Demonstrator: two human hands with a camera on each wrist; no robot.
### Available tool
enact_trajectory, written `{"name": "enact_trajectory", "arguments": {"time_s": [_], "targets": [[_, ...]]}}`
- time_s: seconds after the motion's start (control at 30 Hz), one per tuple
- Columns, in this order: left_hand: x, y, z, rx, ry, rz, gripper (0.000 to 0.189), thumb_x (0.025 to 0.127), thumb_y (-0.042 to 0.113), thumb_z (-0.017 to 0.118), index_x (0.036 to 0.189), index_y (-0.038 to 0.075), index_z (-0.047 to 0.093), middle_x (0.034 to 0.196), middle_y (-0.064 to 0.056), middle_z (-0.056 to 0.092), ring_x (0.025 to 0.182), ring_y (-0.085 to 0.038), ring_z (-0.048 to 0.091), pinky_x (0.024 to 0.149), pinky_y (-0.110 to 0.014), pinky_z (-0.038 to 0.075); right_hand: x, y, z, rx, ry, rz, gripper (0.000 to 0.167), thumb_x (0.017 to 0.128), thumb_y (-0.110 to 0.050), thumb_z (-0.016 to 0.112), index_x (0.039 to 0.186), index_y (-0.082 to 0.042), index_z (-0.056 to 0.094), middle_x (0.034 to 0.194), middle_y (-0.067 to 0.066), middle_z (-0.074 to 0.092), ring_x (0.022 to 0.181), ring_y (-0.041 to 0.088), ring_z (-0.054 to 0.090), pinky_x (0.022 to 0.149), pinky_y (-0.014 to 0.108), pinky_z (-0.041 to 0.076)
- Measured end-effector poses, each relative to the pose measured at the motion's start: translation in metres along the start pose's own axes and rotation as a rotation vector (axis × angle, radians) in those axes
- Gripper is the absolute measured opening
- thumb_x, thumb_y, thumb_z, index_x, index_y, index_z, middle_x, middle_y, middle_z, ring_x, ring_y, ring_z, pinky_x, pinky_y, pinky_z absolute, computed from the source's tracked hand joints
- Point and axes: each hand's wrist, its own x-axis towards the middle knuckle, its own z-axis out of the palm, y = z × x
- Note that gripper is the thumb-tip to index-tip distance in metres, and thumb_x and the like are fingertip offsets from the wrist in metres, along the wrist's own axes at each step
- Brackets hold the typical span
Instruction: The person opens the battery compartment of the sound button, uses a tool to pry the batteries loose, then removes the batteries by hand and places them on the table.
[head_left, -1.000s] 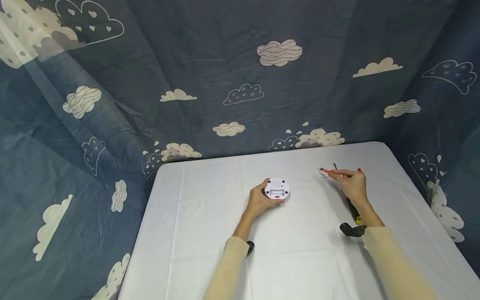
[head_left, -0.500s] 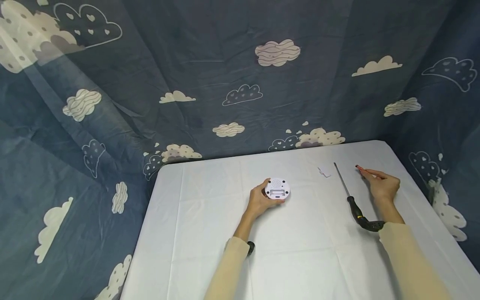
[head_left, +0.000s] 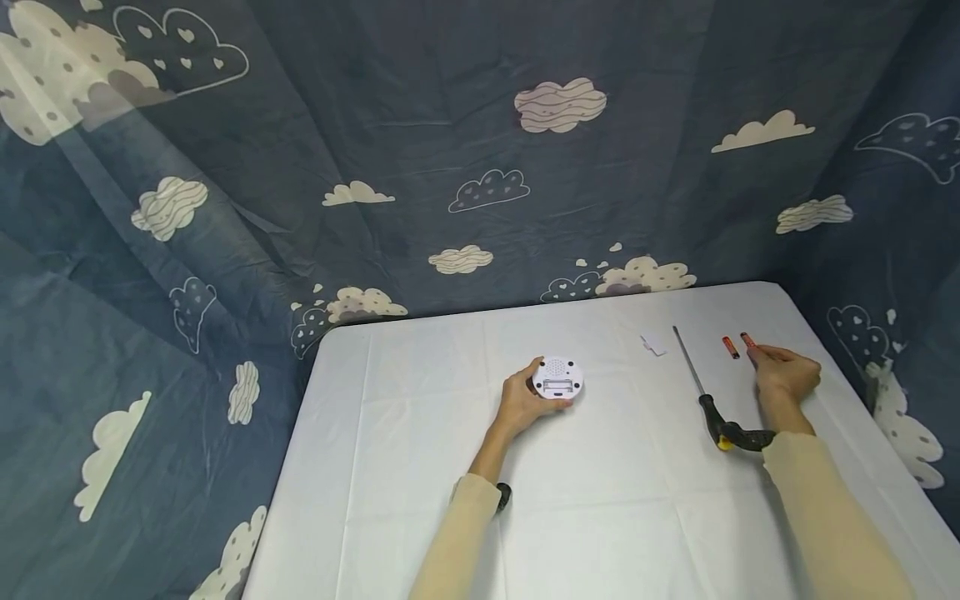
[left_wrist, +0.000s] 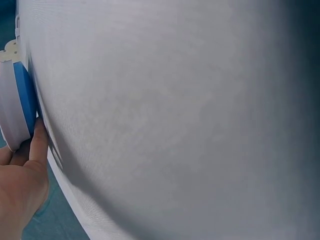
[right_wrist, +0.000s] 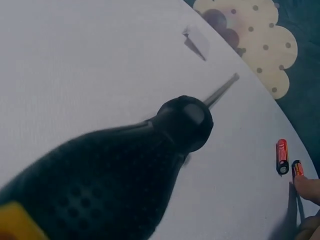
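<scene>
My left hand (head_left: pixel 523 402) grips a round white device (head_left: pixel 557 367) by its edge, fingers and thumb spread around it. Its face toward the head camera has a speaker grille and an uncovered battery compartment with no batteries in it. In the left wrist view the device (left_wrist: pixel 11 107) shows a blue far side. Over at the right of the table, my right hand (head_left: pixel 786 379) pinches a red and black battery (right_wrist: pixel 297 168) by its near end. A second battery (head_left: pixel 731 347) lies just left of it on the cloth.
A screwdriver (head_left: pixel 709 412) with a black and yellow handle lies left of my right forearm, its shaft pointing away. A small white plastic piece (head_left: pixel 653 345) lies left of its tip. White cloth covers the table (head_left: pixel 420 450); a dark cloud-print curtain (head_left: pixel 405 150) hangs behind.
My right hand has moved right, from beside the small white piece to past the screwdriver. One battery now lies on the cloth. My left hand still holds the device in place.
</scene>
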Motion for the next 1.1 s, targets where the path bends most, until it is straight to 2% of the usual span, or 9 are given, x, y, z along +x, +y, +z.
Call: {"name": "enact_trajectory", "arguments": {"time_s": [0.13,0.3,0.47,0.53,0.63,0.73,0.87,0.97,1.1], "targets": [[0.001,0.001,-0.001,0.002,0.003,0.000,0.104,0.068,0.026,0.099,0.154,0.003,0.046,0.153,-0.014,0.056,0.144,-0.023,0.053,0.120,-0.033,0.044,-0.001,0.001,0.001,-0.088,-0.030,-0.026,0.014,0.092,-0.015,0.078,0.098,-0.026,0.083,0.049,-0.036,0.052,0.056,-0.013,0.051,0.057,0.005,0.040],[0.002,0.003,0.001,0.006,-0.001,0.011,0.104,0.068,0.025,0.099,0.154,0.003,0.046,0.153,-0.015,0.056,0.143,-0.024,0.054,0.120,-0.034,0.044,0.001,0.002,-0.001,-0.179,-0.029,-0.042,0.022,0.093,-0.022,0.077,0.114,-0.019,0.081,0.049,-0.038,0.047,0.058,-0.013,0.047,0.062,0.007,0.037],[0.003,0.008,0.006,0.026,-0.028,0.009,0.104,0.070,0.026,0.098,0.156,0.003,0.044,0.153,-0.015,0.056,0.143,-0.026,0.053,0.121,-0.036,0.044,0.001,0.002,-0.008,-0.126,-0.033,0.016,0.010,0.091,-0.023,0.079,0.097,-0.030,0.081,0.056,-0.033,0.051,0.065,-0.009,0.048,0.064,0.007,0.039],[0.003,0.011,0.007,0.045,-0.040,0.007,0.104,0.071,0.026,0.097,0.157,0.003,0.043,0.154,-0.015,0.055,0.144,-0.027,0.052,0.122,-0.037,0.042,0.000,0.002,-0.012,-0.104,-0.032,0.026,0.013,0.089,-0.022,0.080,0.086,-0.035,0.077,0.059,-0.031,0.052,0.069,-0.008,0.048,0.066,0.008,0.040],[0.004,0.014,0.007,0.070,-0.053,0.009,0.104,0.072,0.027,0.097,0.157,0.004,0.042,0.154,-0.015,0.055,0.146,-0.028,0.051,0.123,-0.039,0.041,-0.003,-0.003,-0.016,-0.101,-0.024,0.013,0.013,0.089,-0.023,0.081,0.086,-0.035,0.077,0.061,-0.029,0.051,0.069,-0.005,0.046,0.066,0.012,0.039],[0.006,0.016,0.007,0.097,-0.064,0.011,0.105,0.073,0.031,0.096,0.159,0.006,0.040,0.155,-0.015,0.054,0.146,-0.029,0.050,0.124,-0.040,0.040,-0.005,-0.011,-0.019,-0.123,-0.008,-0.040,0.011,0.089,-0.026,0.080,0.096,-0.034,0.080,0.058,-0.026,0.048,0.064,0.000,0.043,0.059,0.018,0.035],[0.006,0.014,0.002,0.104,-0.079,0.004,0.109,0.074,0.035,0.095,0.161,0.008,0.035,0.159,-0.014,0.049,0.150,-0.027,0.045,0.126,-0.039,0.037,-0.018,-0.024,-0.015,-0.170,-0.022,-0.166,0.030,0.089,-0.029,0.080,0.117,-0.018,0.080,0.053,-0.019,0.044,0.052,0.004,0.039,0.048,0.022,0.030],[0.003,0.012,-0.004,0.074,-0.079,0.005,0.110,0.074,0.034,0.095,0.161,0.006,0.035,0.163,-0.014,0.044,0.153,-0.026,0.041,0.127,-0.036,0.034,-0.037,-0.032,-0.006,-0.196,-0.101,-0.278,0.040,0.092,-0.028,0.077,0.124,-0.004,0.075,0.052,-0.021,0.048,0.048,0.002,0.041,0.043,0.019,0.032],[0.000,0.009,-0.012,0.101,-0.090,0.035,0.107,0.075,0.035,0.094,0.160,0.005,0.036,0.165,-0.011,0.040,0.153,-0.027,0.039,0.127,-0.036,0.035,-0.068,-0.035,0.004,-0.296,-0.242,-0.461,0.040,0.098,-0.030,0.069,0.124,0.000,0.074,0.059,-0.015,0.050,0.050,0.003,0.041,0.044,0.020,0.032]]}}
